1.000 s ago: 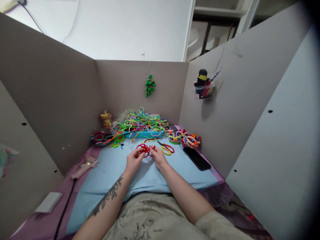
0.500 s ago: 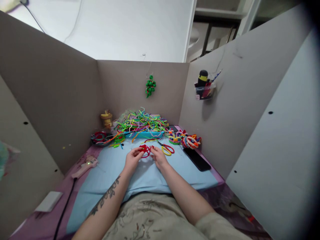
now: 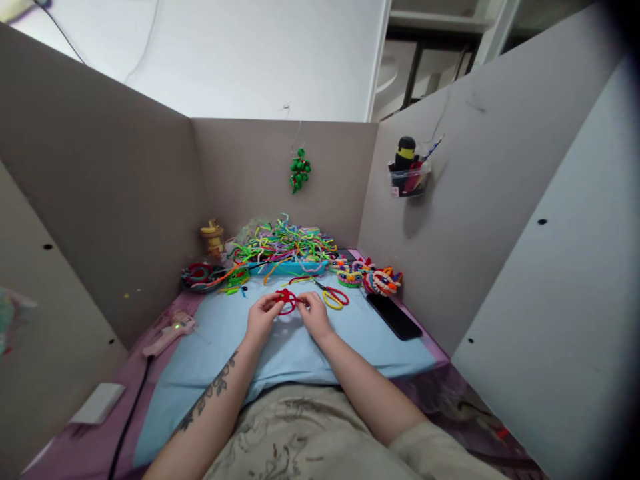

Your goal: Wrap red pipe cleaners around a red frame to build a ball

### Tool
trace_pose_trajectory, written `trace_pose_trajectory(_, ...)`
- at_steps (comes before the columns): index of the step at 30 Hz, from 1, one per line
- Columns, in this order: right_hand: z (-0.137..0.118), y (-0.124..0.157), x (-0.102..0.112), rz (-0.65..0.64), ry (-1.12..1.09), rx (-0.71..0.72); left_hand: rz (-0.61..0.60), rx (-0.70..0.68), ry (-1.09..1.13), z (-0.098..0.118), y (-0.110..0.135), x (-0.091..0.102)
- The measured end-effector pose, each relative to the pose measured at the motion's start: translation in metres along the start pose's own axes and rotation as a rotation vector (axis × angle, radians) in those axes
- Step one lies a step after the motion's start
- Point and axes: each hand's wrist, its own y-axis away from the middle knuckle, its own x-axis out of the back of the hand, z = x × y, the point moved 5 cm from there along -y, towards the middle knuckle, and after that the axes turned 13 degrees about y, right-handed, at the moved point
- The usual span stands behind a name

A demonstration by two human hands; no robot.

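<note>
Between my two hands is a red pipe cleaner piece (image 3: 287, 308), bent into loops, held just above the blue cloth (image 3: 215, 343). My left hand (image 3: 262, 316) pinches its left side between thumb and fingers. On its right side, my right hand (image 3: 315, 316) has its fingertips closed on a red strand. Just beyond the right hand lie scissors (image 3: 334, 297) with one red and one yellow handle.
Behind the hands, a blue tray (image 3: 285, 269) carries a heap of colourful pipe cleaners (image 3: 285, 241). Braided rings (image 3: 381, 283) and a black phone (image 3: 394, 317) lie to the right. A pink glue gun (image 3: 169, 336) rests at left. Grey panels (image 3: 280, 153) stand around.
My hands have drawn slightly apart, the left shifting a little to the left with the red piece. The right hand's fingers have turned over more at the red strand.
</note>
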Motion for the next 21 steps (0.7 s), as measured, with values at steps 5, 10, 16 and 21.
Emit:
trace_pose_trajectory(5,0.005,-0.001,0.003,0.024,-0.037,-0.047,-0.004,0.003,-0.018,-0.005,-0.002,0.001)
trace_pose_trajectory(10,0.017,-0.004,-0.004,-0.026,-0.155,-0.145,-0.063,0.041,-0.021,-0.008,-0.001,-0.003)
trace_pose_trajectory(16,0.02,-0.003,-0.015,-0.106,-0.277,-0.18,-0.084,0.057,-0.007,-0.007,0.0,-0.005)
trace_pose_trajectory(21,0.018,-0.002,-0.018,-0.127,-0.316,-0.166,-0.072,0.049,0.003,-0.008,-0.001,-0.004)
